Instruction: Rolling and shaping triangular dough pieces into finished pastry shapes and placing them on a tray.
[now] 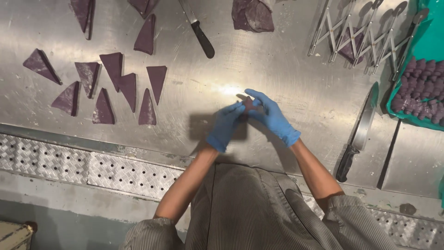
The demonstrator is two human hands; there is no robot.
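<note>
Purple dough piece (248,104) btwn gloved hands

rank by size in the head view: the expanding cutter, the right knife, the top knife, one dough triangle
1. expanding cutter
2. right knife
3. top knife, partly cut off by the frame, so unsure
4. dough triangle

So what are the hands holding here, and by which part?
A small purple dough piece, pinched between the fingers of both gloved hands; which part of it is gripped cannot be told.
</note>
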